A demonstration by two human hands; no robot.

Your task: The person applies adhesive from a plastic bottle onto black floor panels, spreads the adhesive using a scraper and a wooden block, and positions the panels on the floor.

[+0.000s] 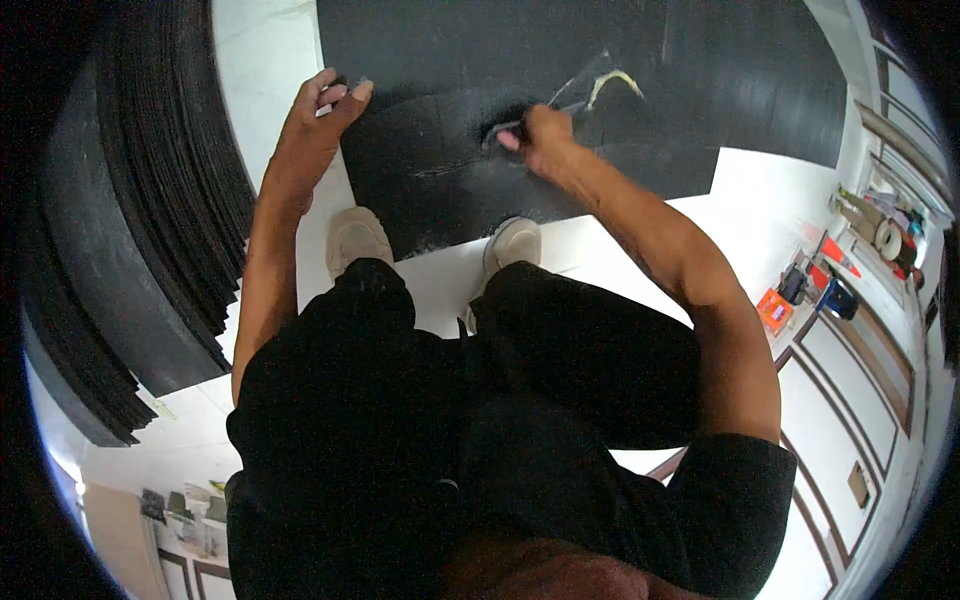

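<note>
A large black sheet (420, 60) lies flat on the pale floor in front of my shoes. My left hand (325, 120) is at the sheet's left edge, fingers curled and thumb stretched out over the black surface. A small dark and whitish bit shows at its fingers, too small to name. Farther right, my right hand (543, 140) is closed low over the sheet. From its fingers a thin, pale-edged object (500, 130) sticks out to the left, its kind unclear. Just beyond that hand, a pale yellow curved strip or smear (618, 79) is on the sheet, with thin whitish lines beside it.
Tall stacks of black sheets (165, 180) stand close on my left. My two beige shoes (358, 238) are at the sheet's near edge. On the right are white panelled cabinets (840, 430) and a surface with an orange box (774, 311) and other items.
</note>
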